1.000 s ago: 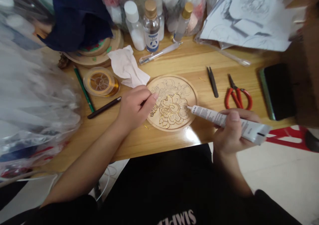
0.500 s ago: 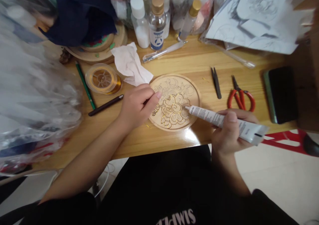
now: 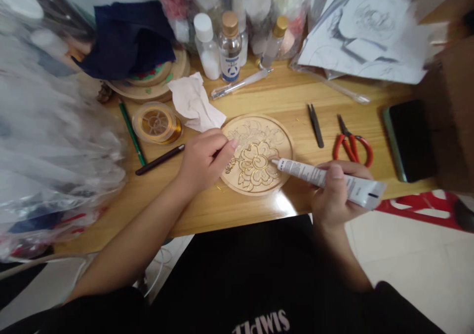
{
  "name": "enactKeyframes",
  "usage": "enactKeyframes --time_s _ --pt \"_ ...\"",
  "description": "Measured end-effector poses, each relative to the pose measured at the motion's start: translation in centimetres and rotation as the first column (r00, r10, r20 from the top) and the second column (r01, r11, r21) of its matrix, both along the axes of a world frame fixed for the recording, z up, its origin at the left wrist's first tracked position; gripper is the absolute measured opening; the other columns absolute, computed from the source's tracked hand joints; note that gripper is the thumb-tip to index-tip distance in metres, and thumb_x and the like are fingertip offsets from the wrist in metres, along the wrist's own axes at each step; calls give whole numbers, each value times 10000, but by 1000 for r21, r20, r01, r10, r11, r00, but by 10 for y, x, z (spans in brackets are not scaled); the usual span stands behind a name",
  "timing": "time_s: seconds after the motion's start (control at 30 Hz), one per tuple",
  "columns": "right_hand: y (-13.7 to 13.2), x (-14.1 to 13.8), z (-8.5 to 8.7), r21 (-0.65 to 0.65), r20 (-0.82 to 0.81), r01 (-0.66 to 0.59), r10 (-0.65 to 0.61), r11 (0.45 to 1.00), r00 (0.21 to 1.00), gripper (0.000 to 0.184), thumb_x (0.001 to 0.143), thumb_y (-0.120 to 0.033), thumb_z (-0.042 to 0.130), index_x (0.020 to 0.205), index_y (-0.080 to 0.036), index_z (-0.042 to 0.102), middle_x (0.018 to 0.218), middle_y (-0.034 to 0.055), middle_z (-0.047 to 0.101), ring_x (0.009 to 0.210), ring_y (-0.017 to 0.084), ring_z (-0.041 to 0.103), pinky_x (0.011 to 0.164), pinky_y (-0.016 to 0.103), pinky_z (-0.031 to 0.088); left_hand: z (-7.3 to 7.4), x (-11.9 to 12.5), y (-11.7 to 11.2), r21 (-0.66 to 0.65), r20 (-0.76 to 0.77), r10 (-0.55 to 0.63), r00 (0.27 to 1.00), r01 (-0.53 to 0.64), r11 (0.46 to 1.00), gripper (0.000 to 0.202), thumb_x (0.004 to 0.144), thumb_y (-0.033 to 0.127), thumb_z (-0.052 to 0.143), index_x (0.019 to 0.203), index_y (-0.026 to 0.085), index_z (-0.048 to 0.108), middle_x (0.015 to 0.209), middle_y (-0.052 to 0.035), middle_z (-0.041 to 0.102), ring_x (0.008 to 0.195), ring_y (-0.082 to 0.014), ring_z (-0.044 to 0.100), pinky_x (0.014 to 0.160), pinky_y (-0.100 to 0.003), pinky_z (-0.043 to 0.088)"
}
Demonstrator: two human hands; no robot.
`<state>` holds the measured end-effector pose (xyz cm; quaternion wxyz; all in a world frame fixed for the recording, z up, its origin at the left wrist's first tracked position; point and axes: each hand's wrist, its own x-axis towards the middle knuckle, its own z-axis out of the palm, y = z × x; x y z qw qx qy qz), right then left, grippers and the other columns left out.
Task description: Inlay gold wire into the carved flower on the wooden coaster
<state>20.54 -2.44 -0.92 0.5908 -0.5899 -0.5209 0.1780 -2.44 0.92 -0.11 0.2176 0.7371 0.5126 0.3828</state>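
A round wooden disc with a carved flower outlined in gold wire lies near the table's front edge. My right hand is closed round a white glue tube, whose nozzle tip touches the flower's right side. My left hand rests on the disc's left edge, fingers curled in a pinch around something thin that I cannot make out.
A gold wire spool, a dark pen, a green pencil and a crumpled tissue lie to the left. Black tweezers, red scissors and a phone lie right. Bottles and paper sketches stand behind; plastic bags fill the left.
The tube's nozzle has slid a little leftward onto the flower's right side. My left hand has stayed at the disc's left edge.
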Motion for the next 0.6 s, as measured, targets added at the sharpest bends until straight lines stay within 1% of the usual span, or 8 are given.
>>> enactKeyframes --time_s 0.07,0.13,0.2,0.27,0.37,0.47,0.53,0.6 --pt "1 1 0 -26 -31 -11 10 1000 999 174 850 -349 632 741 -213 633 646 -41 600 463 101 523 432 258 401 1 0 0 -3 -11 -3 1000 3 1000 410 940 212 492 550 191 368 551 43 357 526 -95 391 517 -265 311" --pt "5 3 -1 -49 -122 0 -6 999 992 180 842 -351 623 728 -212 609 632 -46 576 415 84 470 381 240 374 2 -1 -1 5 -18 1 1000 -1 1000 412 937 210 497 551 192 352 547 45 348 527 -95 391 516 -263 311" --pt "12 7 -1 -75 -267 21 -41 997 963 193 818 -346 611 686 -212 566 600 -54 539 383 73 423 328 218 314 3 -1 -2 29 -35 8 999 -7 1000 399 929 208 511 559 192 363 553 45 359 531 -94 394 515 -257 311" --pt "21 12 -1 -116 -441 -20 -34 993 897 208 780 -366 602 658 -215 527 558 -62 490 364 70 381 302 208 250 3 -3 -2 63 -84 15 996 -10 998 359 919 214 532 580 191 417 568 44 388 539 -93 403 521 -250 319" --pt "32 22 1 -156 -614 -185 52 970 788 241 746 -426 599 668 -217 509 483 -77 414 337 71 314 293 214 189 3 -7 -2 123 -194 54 979 -30 992 292 906 252 566 630 188 499 603 39 446 551 -94 427 528 -239 332" --pt "36 31 6 -145 -718 -396 179 907 672 304 763 -477 609 661 -220 484 409 -99 333 318 65 241 306 211 201 3 -11 0 163 -252 115 961 -75 984 299 905 282 565 630 186 501 631 30 477 557 -95 437 525 -234 328" --pt "35 35 9 -110 -801 -529 240 842 548 342 770 -489 630 644 -219 461 396 -108 314 324 57 218 327 198 236 3 -13 1 167 -229 144 963 -107 980 313 896 284 568 610 185 487 623 30 469 552 -96 425 528 -240 318" --pt "33 37 10 -71 -856 -600 261 797 447 375 761 -477 657 616 -218 427 404 -111 305 338 53 213 345 187 259 3 -13 2 146 -160 158 974 -135 980 312 872 276 589 591 186 486 607 32 458 546 -97 418 534 -248 315"
